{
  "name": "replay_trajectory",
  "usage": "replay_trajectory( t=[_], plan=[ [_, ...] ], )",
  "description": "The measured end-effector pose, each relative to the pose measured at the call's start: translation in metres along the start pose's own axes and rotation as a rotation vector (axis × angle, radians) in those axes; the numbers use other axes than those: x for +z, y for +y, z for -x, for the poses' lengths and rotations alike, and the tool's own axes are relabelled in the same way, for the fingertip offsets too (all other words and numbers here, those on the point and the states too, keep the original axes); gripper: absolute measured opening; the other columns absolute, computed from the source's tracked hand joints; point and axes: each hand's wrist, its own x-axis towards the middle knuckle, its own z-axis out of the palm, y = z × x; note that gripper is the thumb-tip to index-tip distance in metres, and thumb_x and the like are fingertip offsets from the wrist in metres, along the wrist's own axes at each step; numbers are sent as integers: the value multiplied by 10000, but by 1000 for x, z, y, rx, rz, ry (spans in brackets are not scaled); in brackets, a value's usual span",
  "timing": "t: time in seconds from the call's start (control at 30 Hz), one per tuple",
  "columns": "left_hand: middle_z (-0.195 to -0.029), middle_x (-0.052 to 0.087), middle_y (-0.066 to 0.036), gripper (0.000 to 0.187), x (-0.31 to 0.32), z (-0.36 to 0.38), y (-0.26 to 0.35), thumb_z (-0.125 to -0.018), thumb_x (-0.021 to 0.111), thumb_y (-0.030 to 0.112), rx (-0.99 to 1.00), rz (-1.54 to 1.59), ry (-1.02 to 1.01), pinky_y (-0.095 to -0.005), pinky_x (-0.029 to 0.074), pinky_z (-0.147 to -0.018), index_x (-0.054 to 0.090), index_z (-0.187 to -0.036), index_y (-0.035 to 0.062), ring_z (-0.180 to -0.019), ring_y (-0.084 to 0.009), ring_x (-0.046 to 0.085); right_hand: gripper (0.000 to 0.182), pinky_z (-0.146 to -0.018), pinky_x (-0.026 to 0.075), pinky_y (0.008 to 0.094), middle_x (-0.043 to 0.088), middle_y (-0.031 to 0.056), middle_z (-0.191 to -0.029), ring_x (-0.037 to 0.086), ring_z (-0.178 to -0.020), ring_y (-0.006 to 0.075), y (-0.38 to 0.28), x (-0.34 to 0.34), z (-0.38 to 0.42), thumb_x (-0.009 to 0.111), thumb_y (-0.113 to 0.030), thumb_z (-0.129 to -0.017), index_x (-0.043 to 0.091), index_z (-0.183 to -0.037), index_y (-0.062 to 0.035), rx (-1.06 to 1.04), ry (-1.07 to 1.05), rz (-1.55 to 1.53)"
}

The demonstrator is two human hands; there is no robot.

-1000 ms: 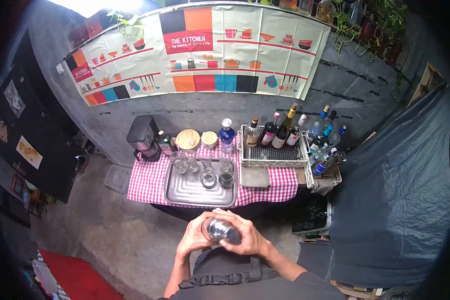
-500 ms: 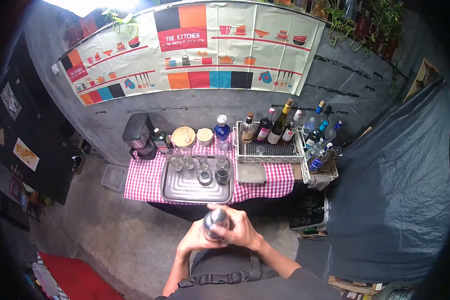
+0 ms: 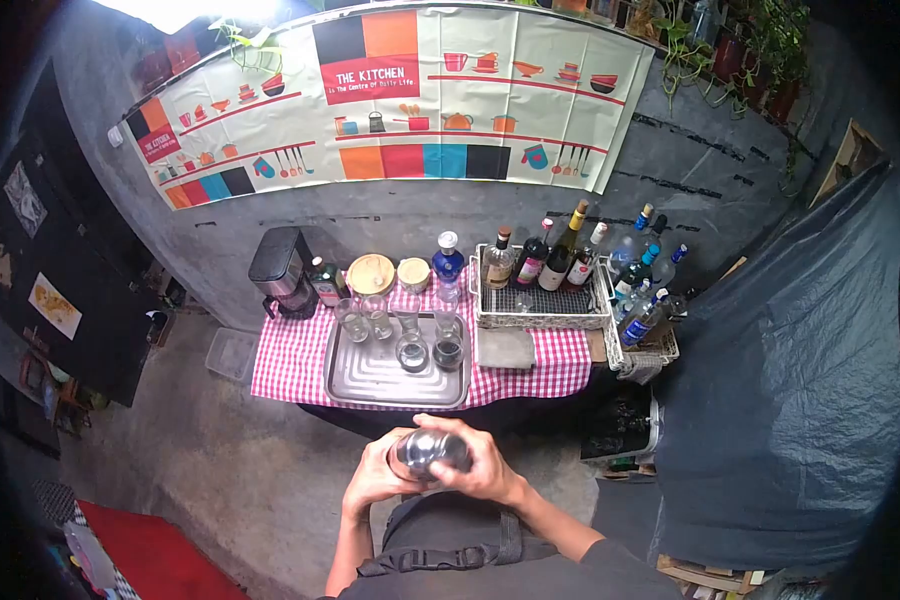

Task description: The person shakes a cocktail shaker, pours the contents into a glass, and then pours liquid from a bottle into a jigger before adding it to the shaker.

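While standing before red-checked table (image 3: 300,370), am gripping shiny steel cocktail shaker (image 3: 428,450) sideways: left hand (image 3: 373,478) wrapping base, right hand (image 3: 483,462) clasping top.

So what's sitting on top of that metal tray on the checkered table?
The metal tray carries several clear glass vessels along its far half; one at the right holds dark liquid. The near half is bare metal. Whatever lies under the tray is covered.

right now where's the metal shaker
In the head view, low centre: the metal shaker is held between left hand and right hand, short of the tray.
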Motion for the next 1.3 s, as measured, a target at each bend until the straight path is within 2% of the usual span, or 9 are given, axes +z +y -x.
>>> replay_trajectory(
  t=[0.17,0.23,0.37,0.5,0.63,0.8,0.97,1.13,1.3],
  plan=[
    [-1090,670,-53,636,16,3,8,-615,895,81,-145,111,-55,-315,520,-903,614,-1183,21,-1002,-137,626,619,-1038,479,426,633,249,-1272,609,-1230,366,0,6,-11,779,-234,-789,580,-1318,18,-164,-27,181],
    [-1073,675,-49,635,13,0,3,-598,914,78,-116,33,-69,-318,523,-892,626,-1160,19,-986,-132,625,551,-1019,488,385,642,226,-1283,620,-1222,311,-3,0,-7,724,-223,-843,579,-1306,38,233,-23,15],
    [-1096,678,-65,676,-1,1,-7,-572,916,63,94,-84,41,-309,522,-892,626,-1180,11,-1004,-124,625,577,-1072,450,419,606,250,-1320,575,-1282,333,0,2,6,744,-215,-831,556,-1323,20,16,24,-7],
    [-1080,672,-64,634,16,1,-13,-619,869,64,-6,67,1,-321,523,-884,604,-1193,16,-994,-126,625,588,-1110,409,473,594,262,-1326,520,-1337,367,-9,1,-8,773,-223,-807,578,-1318,-9,-212,-99,245],
    [-1094,683,-52,626,18,-8,-4,-602,902,61,8,82,21,-313,521,-903,641,-1169,11,-996,-135,639,525,-1019,487,405,625,250,-1292,635,-1186,367,3,-4,-4,699,-216,-864,574,-1311,30,167,55,-6],
    [-1100,670,-57,670,18,-11,-14,-604,914,93,84,-8,71,-323,522,-912,617,-1202,28,-1008,-149,635,546,-1085,439,451,632,253,-1284,549,-1297,406,-13,-1,-4,719,-202,-842,568,-1316,24,-228,-21,201],
    [-1105,670,-66,698,30,-16,9,-585,919,94,7,61,9,-319,520,-910,615,-1209,25,-1033,-140,621,538,-984,501,376,663,207,-1242,653,-1131,263,13,-10,-1,695,-247,-860,579,-1295,48,144,97,48],
    [-1117,679,-74,608,13,-17,-6,-632,882,60,170,-78,61,-314,519,-921,625,-1180,12,-1037,-138,637,569,-1145,367,474,546,231,-1406,495,-1355,386,-6,-5,7,735,-142,-812,541,-1323,14,-145,-13,162],
    [-1153,645,-58,759,33,-12,-10,-593,911,83,-40,24,-75,-329,523,-901,577,-1272,22,-1033,-156,615,510,-1034,481,408,652,227,-1256,625,-1212,345,-1,-2,-6,713,-221,-839,601,-1257,48,-8,118,219]
  ],
)
